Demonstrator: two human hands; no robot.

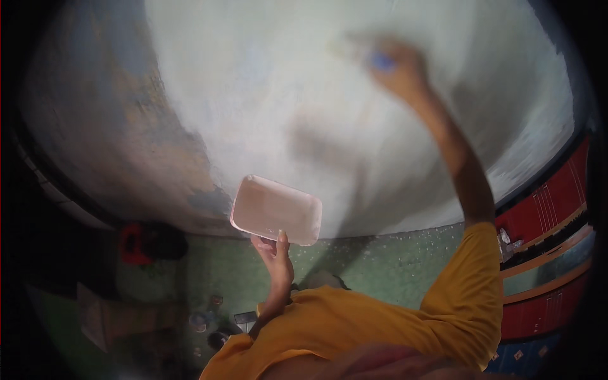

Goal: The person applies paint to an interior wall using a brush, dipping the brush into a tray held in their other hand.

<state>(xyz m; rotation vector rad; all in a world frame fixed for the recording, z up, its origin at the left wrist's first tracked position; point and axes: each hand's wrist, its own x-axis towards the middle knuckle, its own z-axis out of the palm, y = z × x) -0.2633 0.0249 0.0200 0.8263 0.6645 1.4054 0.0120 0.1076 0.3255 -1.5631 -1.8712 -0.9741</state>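
Note:
My left hand (276, 258) is closed on the near edge of a shallow, pale pink rectangular tray (316, 218), thumb over the rim and fingers partly hidden beneath. The tray is tilted, and its inside looks pale and smooth. Raised high to the right, my right hand (398, 66) grips a blue-handled paintbrush (382, 61), blurred by motion, against the wall (253, 95). I cannot tell whether its bristles touch the surface. Whitish paint covers the wall's middle and right, while its left part is patchy grey and tan.
Green floor (392, 263) speckled with white runs along the wall's foot. A red and black object (142, 244) sits at the left, near a cardboard box (126, 316). Red furniture with drawers (551, 215) stands close at the right. Small items lie on the floor at lower left.

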